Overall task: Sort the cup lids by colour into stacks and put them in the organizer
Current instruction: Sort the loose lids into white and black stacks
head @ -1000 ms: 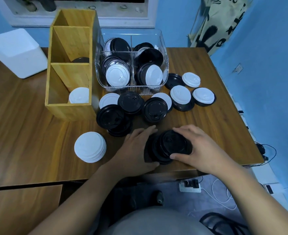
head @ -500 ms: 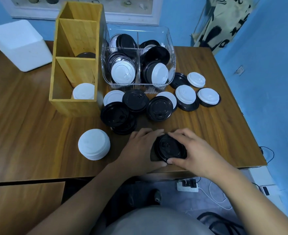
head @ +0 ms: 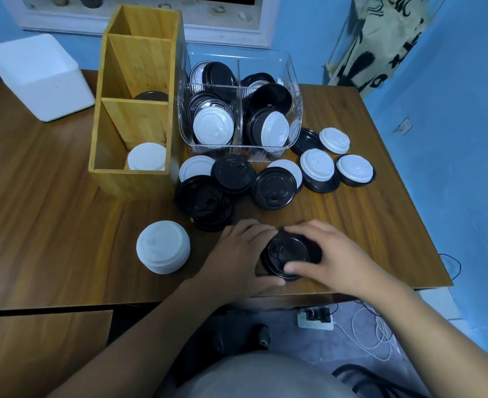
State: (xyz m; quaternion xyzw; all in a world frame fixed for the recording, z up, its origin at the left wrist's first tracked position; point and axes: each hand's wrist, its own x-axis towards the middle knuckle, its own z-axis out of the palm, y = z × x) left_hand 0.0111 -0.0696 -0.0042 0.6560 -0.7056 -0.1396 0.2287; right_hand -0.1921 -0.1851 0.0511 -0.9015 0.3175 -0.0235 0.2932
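Black plastic cup-lid stack (head: 290,254) sits near the front edge of the brown wooden table (head: 50,225), between both hands. Left hand (head: 239,254) curls round its left side, thumb at the near rim. Right hand (head: 334,259) grips from the right, fingers over the far rim, thumb on top. White plastic lid stack (head: 163,247) stands apart, left.

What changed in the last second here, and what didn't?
The left hand and right hand closed in, squeezing the sprawled black lid stack into a tidy column they grip. The white lid stack, wooden organizer and clear bin stayed put.
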